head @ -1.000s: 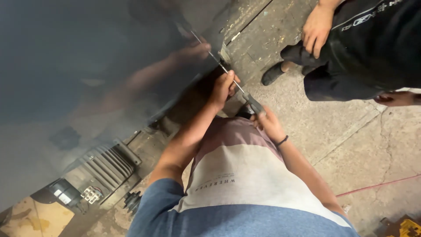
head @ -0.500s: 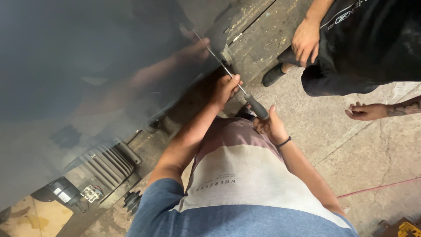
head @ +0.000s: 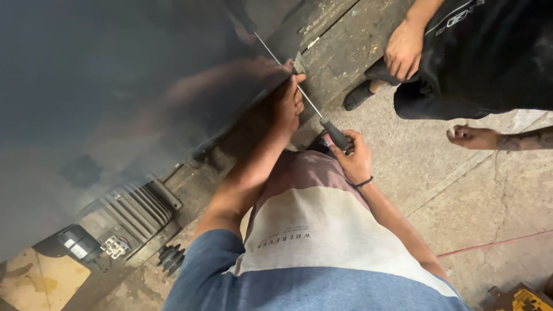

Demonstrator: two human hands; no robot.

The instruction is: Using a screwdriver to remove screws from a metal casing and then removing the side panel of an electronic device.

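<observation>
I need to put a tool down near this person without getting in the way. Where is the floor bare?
Bare concrete floor lies between the right hand, the co-worker's foot and the red cord. It is crowded around the screwdriver, left hand and dark panel.

Cracked concrete floor (head: 489,190), red cord (head: 495,243) and black sandal (head: 358,97) on it.

a crouching co-worker (head: 461,63) (dark clothes), red cord (head: 489,245), ribbed black part (head: 138,207).

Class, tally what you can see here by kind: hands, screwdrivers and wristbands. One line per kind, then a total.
Hands: 4 (person's left hand, person's right hand, co-worker's hand, co-worker's other hand)
Screwdrivers: 1 (screwdriver)
Wristbands: 1 (black wristband)
Total: 6
</observation>
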